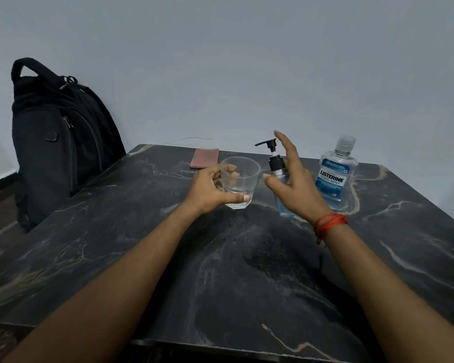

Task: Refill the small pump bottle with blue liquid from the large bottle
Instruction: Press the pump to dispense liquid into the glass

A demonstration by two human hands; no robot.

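Note:
The small pump bottle [276, 166] stands upright at the table's middle, with a black pump head and blue liquid in its lower part. My right hand [294, 179] is spread open just in front of it, fingers apart, partly hiding its body; I cannot tell if it touches. The large bottle [336, 174], clear with a blue Listerine label and a clear cap, stands to the right with blue liquid in it. My left hand [212, 189] grips a clear drinking glass [240, 179] that rests on the table left of the pump bottle.
The dark marble table [233, 271] reaches to the near edge. A pink folded cloth [204, 158] lies at the back. A black backpack [60, 142] stands at the left beside the table, against a pale wall. A red thread circles my right wrist.

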